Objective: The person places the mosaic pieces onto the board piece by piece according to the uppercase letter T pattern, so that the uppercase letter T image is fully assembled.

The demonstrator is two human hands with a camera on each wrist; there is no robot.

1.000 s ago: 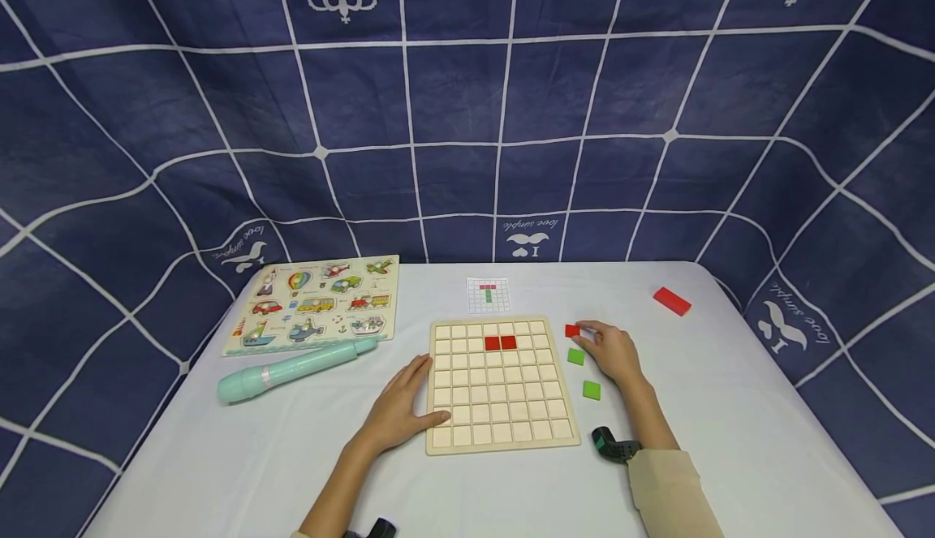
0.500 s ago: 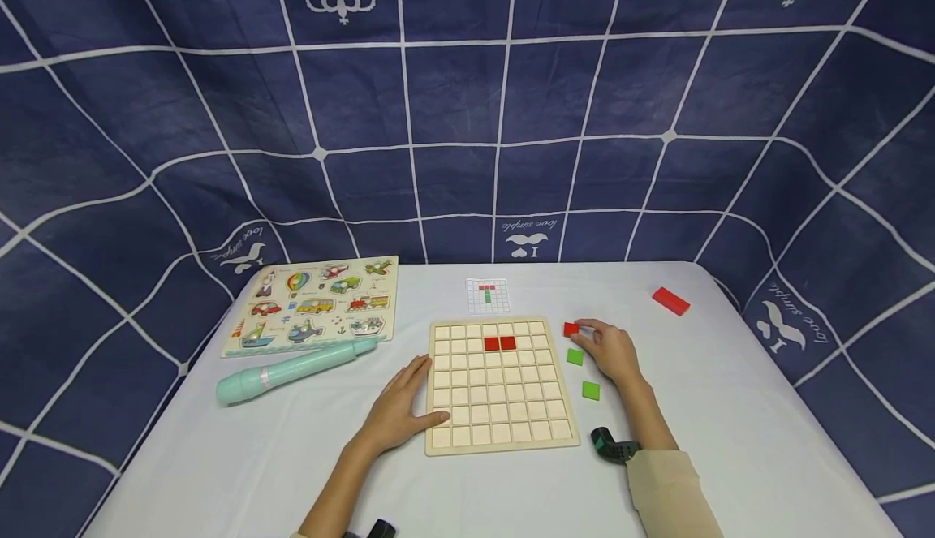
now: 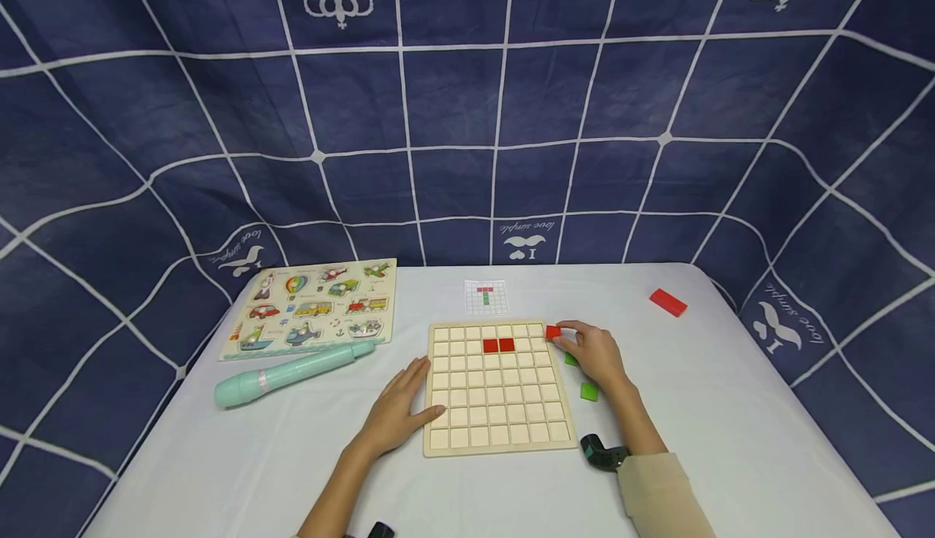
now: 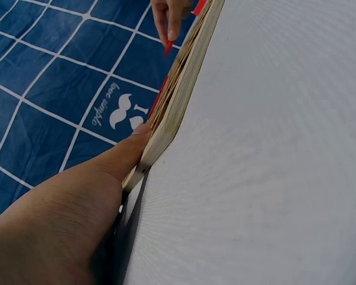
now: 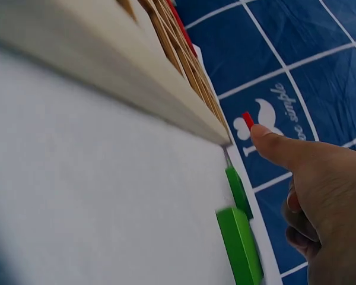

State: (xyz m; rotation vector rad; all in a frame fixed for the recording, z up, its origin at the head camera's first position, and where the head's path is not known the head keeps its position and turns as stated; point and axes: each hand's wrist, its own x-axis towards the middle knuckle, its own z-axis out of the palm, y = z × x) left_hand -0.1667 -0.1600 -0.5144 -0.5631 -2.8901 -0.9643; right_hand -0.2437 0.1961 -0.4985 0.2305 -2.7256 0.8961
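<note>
A square wooden grid board [image 3: 497,415] lies on the white table, with two red tiles [image 3: 499,346] side by side in its second row from the far edge. My left hand [image 3: 394,415] rests along the board's left edge, fingers extended and thumb over the rim. Between thumb and fingertips, my right hand [image 3: 595,355] pinches a third red tile [image 3: 553,332] at the board's far right edge. The right wrist view shows that tile [image 5: 247,120] raised above the table. Two green tiles [image 3: 589,392] lie right of the board, the farther one partly behind the right hand.
Behind the board lies a small card [image 3: 485,298] printed with a red and green T. A red block [image 3: 668,303] sits at the far right. To the left are a picture puzzle board [image 3: 310,311] and a mint-green microphone-shaped stick [image 3: 292,373]. A blue checked curtain surrounds the table.
My right hand has lifted the red tile from the table and moved it left to the board's edge, now partly covering the farther green tile. The left hand stays put.
</note>
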